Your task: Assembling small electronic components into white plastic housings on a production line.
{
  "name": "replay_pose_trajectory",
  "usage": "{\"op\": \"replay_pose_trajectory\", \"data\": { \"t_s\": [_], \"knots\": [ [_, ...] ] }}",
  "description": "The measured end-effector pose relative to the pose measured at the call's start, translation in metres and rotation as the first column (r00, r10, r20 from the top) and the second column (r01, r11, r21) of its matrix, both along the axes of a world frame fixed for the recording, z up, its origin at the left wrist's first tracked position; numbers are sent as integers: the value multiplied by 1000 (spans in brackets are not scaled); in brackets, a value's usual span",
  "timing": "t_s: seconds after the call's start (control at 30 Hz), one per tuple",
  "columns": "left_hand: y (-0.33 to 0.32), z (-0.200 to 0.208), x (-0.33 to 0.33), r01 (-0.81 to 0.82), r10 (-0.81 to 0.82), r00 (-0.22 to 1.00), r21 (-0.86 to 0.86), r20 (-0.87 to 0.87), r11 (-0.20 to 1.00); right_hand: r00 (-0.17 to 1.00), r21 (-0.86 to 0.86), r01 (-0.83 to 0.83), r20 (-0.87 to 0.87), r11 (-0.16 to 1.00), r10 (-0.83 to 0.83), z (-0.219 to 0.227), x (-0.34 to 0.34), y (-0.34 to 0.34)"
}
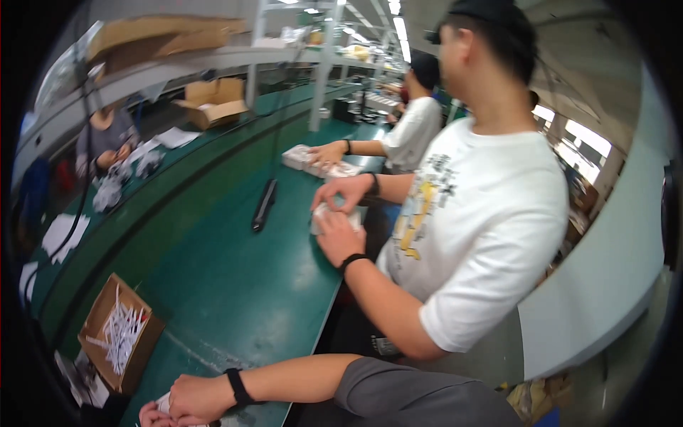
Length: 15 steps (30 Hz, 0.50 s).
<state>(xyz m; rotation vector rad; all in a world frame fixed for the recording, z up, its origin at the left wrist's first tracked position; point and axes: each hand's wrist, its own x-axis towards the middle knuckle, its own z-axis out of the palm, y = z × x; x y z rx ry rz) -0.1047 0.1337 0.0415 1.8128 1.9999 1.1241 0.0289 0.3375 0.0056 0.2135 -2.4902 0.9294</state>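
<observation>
My right hand [202, 397], with a black band on its wrist, reaches in from the lower right and has its fingers curled on a white item [164, 403] at the bottom left of the table. Only a sliver of that item shows, so its kind is hidden. Beside it, the fingertips of my left hand [151, 414] are bent against the same item; the rest of that hand lies outside the picture. A brown cardboard box [137, 350] holding many white strips [122, 332] stands tilted just beyond my hands.
A green worktable [235, 277] runs away from me. On it lies a black bar-shaped tool [264, 206] with a cord. Close on my right, a co-worker in a white shirt handles a small white box [321, 217]. Farther off, another person touches white boxes [297, 156].
</observation>
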Motion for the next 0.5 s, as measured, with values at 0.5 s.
{"op": "replay_pose_trajectory", "data": {
  "t_s": [0.5],
  "knots": [
    [16,-16,-18,108,-110,989,27,97,994,975,225,92,177,970,-134,-18,-27,-10]
  ]
}}
